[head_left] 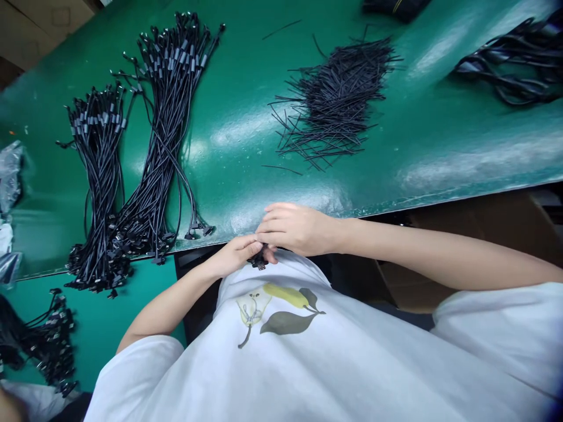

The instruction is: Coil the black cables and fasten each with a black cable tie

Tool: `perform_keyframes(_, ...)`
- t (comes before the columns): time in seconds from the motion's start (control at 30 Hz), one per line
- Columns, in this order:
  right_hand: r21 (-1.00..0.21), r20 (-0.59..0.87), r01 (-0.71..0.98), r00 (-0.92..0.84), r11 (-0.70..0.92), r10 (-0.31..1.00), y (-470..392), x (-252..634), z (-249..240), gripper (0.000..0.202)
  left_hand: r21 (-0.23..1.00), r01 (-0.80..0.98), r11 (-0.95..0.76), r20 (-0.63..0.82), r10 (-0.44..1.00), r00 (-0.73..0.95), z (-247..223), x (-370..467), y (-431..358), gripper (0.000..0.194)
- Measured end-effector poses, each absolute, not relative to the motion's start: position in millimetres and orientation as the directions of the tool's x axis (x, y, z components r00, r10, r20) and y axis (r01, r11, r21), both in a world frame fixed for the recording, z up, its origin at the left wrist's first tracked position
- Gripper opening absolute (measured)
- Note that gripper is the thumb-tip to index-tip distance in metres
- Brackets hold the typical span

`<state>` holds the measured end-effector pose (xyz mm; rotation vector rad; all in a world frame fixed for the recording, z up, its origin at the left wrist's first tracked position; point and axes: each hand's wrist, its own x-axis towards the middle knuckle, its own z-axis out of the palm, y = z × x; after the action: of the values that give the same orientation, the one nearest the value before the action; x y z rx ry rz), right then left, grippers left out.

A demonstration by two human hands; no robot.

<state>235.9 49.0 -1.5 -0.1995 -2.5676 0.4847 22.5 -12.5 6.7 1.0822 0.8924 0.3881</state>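
Note:
Close to my body, just below the table edge, my left hand [237, 255] is closed around a small bunch of black cables, whose dark connectors [259, 265] poke out beneath the fingers. My right hand [299, 228] lies over the left fingertips with its fingers bent together at the bunch. What its fingertips pinch is hidden. Beyond my hands, a heap of short black twist ties [347, 97] is spread on the green table [233, 170]. Left of it lie two large bundles of black cables, a longer bundle [165, 123] and a shorter bundle [101, 176], with grey sleeves near their far ends.
More black cables [53, 334] lie on a lower green surface at the left, beside part of another person. Looped black cables [519, 61] rest at the far right. Clear plastic bags [9, 176] sit at the left edge. A cardboard box [484, 234] stands under the table.

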Motion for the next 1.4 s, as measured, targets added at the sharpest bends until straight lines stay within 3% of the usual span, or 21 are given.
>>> perform_keyframes(0.17,-0.312,0.451,0.066,-0.868,0.948,0.209,48,237,-3,0.031,0.878,0.184,0.441,-0.454,0.646,0.613,4,17,-3,0.041)
perform_keyframes(0.37,-0.255,0.348,0.198,-0.895,0.947,0.281,48,238,-1,0.031,0.727,-0.102,0.679,-0.544,0.660,0.518,5,31,-12,0.049)
perform_keyframes(0.6,-0.384,0.212,0.193,-0.933,0.903,0.290,47,241,3,0.025,0.766,0.109,0.634,-0.554,0.563,0.614,9,29,-14,0.039)
perform_keyframes(0.8,-0.069,0.292,0.194,-0.934,0.979,0.206,37,249,-8,0.033,0.614,-0.033,0.788,-0.599,0.493,0.631,4,30,-20,0.035)
perform_keyframes(0.9,0.022,0.259,0.192,-0.949,0.981,0.180,32,254,-8,0.026,0.626,0.013,0.780,-0.619,0.486,0.617,7,35,-21,0.037)
perform_keyframes(1.0,0.039,0.243,0.172,-0.957,0.984,0.157,33,258,-2,0.027,0.726,0.082,0.683,-0.580,0.543,0.607,11,40,-17,0.039)
perform_keyframes(1.13,-0.027,0.237,0.203,-0.950,0.979,0.203,37,260,7,0.024,0.805,0.106,0.583,-0.514,0.599,0.614,15,39,-17,0.039)
perform_keyframes(1.2,-0.008,0.268,0.187,-0.946,0.982,0.182,39,261,10,0.024,0.782,0.087,0.617,-0.528,0.582,0.619,17,39,-20,0.043)
perform_keyframes(1.3,0.114,0.369,0.123,-0.926,0.986,0.072,40,262,13,0.020,0.668,0.026,0.743,-0.577,0.496,0.649,20,41,-24,0.052)
perform_keyframes(1.4,0.181,0.392,0.079,-0.920,0.980,0.002,41,261,16,0.021,0.560,-0.064,0.826,-0.596,0.456,0.661,18,43,-27,0.046)
